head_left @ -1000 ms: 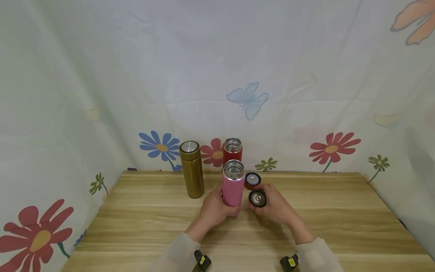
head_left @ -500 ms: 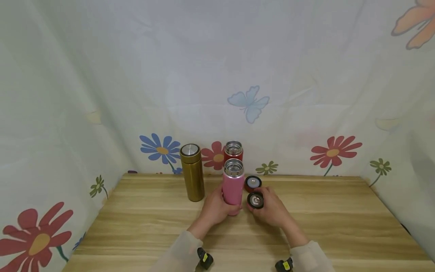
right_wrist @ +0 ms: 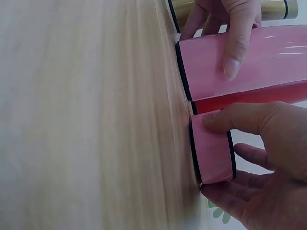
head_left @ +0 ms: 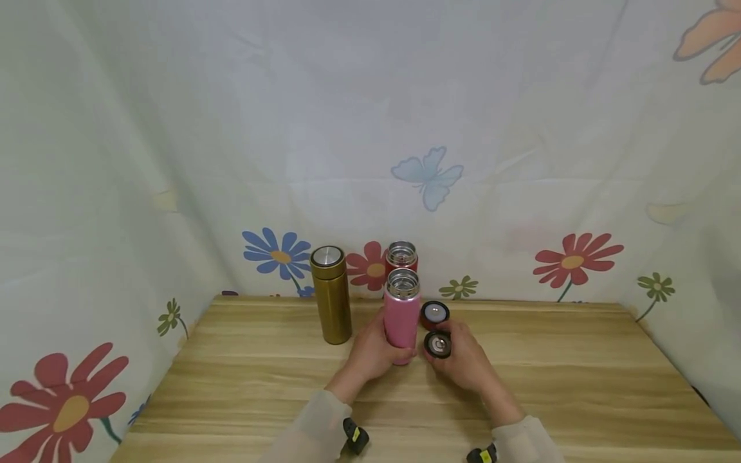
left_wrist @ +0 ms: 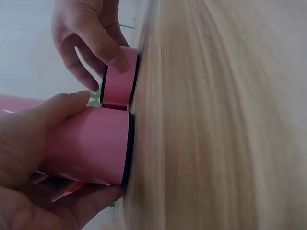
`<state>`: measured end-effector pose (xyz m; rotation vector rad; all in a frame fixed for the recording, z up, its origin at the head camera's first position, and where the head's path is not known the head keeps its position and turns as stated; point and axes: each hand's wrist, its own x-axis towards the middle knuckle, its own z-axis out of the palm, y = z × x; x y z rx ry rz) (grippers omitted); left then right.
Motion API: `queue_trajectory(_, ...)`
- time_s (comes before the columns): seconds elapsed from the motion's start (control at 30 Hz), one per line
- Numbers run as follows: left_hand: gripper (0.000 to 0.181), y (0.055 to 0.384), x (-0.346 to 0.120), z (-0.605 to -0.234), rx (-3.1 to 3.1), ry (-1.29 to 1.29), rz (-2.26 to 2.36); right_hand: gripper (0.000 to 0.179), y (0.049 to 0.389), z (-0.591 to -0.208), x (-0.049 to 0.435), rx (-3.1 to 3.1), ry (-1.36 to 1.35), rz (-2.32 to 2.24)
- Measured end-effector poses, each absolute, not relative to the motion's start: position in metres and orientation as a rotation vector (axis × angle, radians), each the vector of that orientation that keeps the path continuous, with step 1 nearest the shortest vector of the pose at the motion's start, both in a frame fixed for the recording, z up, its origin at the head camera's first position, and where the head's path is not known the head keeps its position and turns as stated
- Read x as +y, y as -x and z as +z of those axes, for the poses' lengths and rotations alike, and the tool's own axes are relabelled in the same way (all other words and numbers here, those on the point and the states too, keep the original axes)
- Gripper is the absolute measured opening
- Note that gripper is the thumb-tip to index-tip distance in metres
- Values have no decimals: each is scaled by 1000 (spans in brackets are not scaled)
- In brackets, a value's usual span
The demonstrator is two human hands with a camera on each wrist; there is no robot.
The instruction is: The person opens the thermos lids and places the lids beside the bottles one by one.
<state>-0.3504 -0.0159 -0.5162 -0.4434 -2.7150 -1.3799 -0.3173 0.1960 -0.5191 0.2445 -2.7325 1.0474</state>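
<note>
My left hand [head_left: 373, 347] grips the lower part of an upright, uncapped pink thermos bottle [head_left: 402, 321], its base at the wooden table in the left wrist view. To its right, my right hand [head_left: 464, 357] holds the pink thermos lid [right_wrist: 213, 148] between thumb and fingers. The lid sits upside down at the tabletop, its dark rim and metallic inside facing up in the head view. Directly behind the pink bottle stands an uncapped red thermos bottle [head_left: 401, 258], mostly hidden. The red thermos lid [head_left: 435, 314] lies inside up just behind the pink one.
A gold thermos bottle [head_left: 332, 302] with its lid on stands left of the pink bottle. All of this is on a wooden table [head_left: 260, 386], backed by a flower-printed cloth [head_left: 509, 193]. Its back edge runs close behind the bottles.
The pink lid has come down from a slight tilt to lie level at the table, my right hand still holding it. The pink bottle has shifted slightly back toward the red one.
</note>
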Motion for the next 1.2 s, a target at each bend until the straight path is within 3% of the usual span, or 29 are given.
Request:
queue_trajectory(0.33, 87, 354, -14, -516, -2741, 415, -1385, 48, 320, -521, 195, -2693, -138, 1090)
queue_trajectory(1.2, 82, 353, -20, -518, -2705, 436, -1407, 52, 320, -515, 210, -2706, -116, 1204)
